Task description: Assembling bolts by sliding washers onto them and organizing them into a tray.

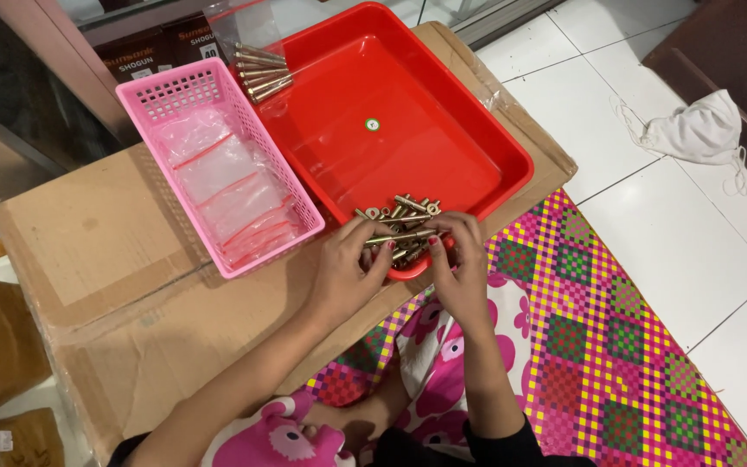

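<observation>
2 hands are at the near rim of 1 red tray (443, 95), both working in 1 pile of anchor bolts (401, 227) that lies in the tray's near corner. I can't count the pile exactly, it's tangled, roughly a dozen or more pieces. My left hand (345, 270) has its fingers curled and pinched on 1 end of a long bolt (401, 235) lying crosswise; the right hand (460, 259) has its fingers closed on the other end, so both grip the same bolt. The rest of the tray is bare apart from 1 small round sticker (373, 124).

Just left of the tray, touching it, stands 1 pink basket (181, 90) with a stack of small clear zip bags (231, 186) with red seal strips, count unclear. At the far left corner of the tray, 1 clear bag of about 5 bolts (261, 71). Everything rests on 1 flattened cardboard box (105, 251). 1 checked mat (598, 346) lies below, and 1 white cloth (698, 130) on the tiled floor (693, 259), well apart.
</observation>
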